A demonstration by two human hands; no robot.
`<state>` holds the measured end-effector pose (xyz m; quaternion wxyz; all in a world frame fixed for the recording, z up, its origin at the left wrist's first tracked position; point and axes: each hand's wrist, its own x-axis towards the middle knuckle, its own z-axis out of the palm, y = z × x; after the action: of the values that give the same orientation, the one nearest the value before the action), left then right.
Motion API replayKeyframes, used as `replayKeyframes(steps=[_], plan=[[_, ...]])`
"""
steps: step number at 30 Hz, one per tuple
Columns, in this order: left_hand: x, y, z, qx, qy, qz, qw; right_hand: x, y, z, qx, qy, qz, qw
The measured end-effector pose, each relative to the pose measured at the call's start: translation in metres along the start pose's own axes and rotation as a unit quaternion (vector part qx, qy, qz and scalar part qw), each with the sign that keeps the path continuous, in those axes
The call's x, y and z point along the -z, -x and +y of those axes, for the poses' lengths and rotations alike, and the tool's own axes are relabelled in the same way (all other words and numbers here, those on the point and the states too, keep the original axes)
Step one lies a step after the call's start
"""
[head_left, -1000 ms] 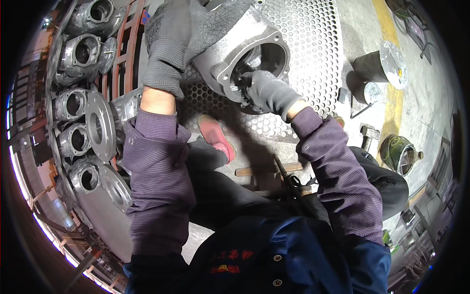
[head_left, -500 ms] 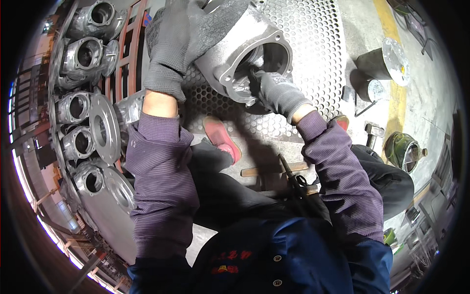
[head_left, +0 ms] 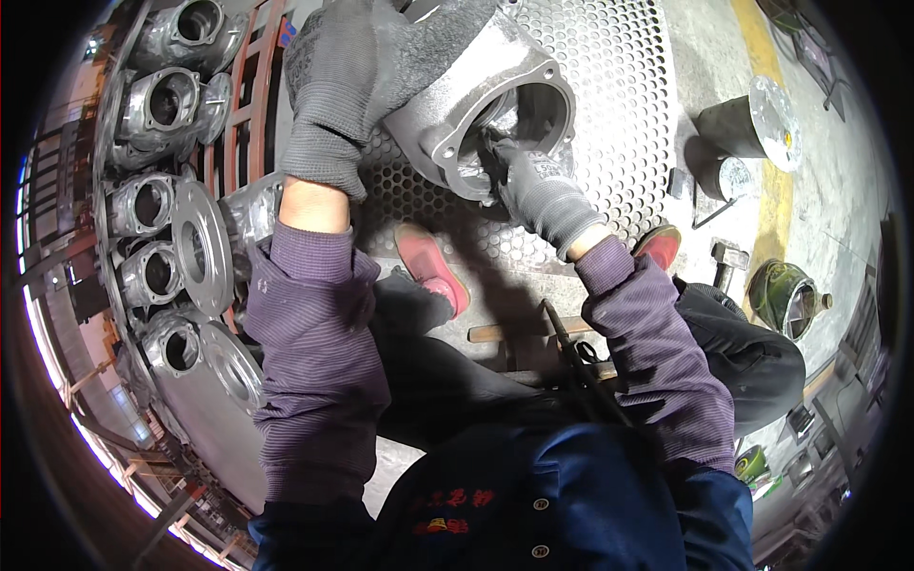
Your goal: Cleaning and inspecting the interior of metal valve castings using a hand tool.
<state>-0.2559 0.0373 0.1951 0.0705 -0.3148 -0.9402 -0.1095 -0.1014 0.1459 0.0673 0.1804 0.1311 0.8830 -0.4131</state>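
Note:
A grey cast metal housing (head_left: pixel 433 124) with a round flanged mouth rests on a perforated metal plate (head_left: pixel 614 105). My left hand (head_left: pixel 357 71), in a dark grey glove, grips the housing's upper left side; its far fingertips run out of sight at the top edge. At the mouth, my gloved right hand (head_left: pixel 538 186) reaches over the near right rim. Its fingers are curled together against the inner wall, and shadow hides whatever they may hold.
Similar metal housings (head_left: pixel 157 100) and flat ring flanges (head_left: pixel 202 249) line a rack at left, beside a red-brown frame (head_left: pixel 249 105). On the right floor stand a metal cylinder with a disc (head_left: pixel 733 128), a hammer (head_left: pixel 729 266) and a green round part (head_left: pixel 783 297). A wooden bar (head_left: pixel 495 333) lies near my feet.
My right hand has shifted slightly left and down along the mouth's rim, its fingers still curled inside. The housing sits a touch further right in view; my left hand stays on it.

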Motion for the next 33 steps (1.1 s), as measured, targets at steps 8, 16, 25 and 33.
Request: replayKeyframes(steps=[8, 16, 25, 33], plan=[[0.004, 0.005, -0.002, 0.009, 0.012, 0.008, 1.0, -0.001, -0.005, -0.005, 0.0, 0.036, -0.018, 0.999], [0.003, 0.011, -0.004, 0.019, 0.024, 0.01, 0.999, -0.006, -0.009, 0.005, 0.017, 0.029, 0.008, 0.999], [0.005, 0.017, -0.001, 0.025, 0.037, 0.01, 0.999, -0.004, -0.01, -0.008, 0.002, 0.086, -0.005, 0.996], [0.008, 0.021, 0.005, 0.031, 0.046, 0.01, 0.998, 0.001, -0.004, -0.008, 0.066, 0.132, -0.035, 0.988]])
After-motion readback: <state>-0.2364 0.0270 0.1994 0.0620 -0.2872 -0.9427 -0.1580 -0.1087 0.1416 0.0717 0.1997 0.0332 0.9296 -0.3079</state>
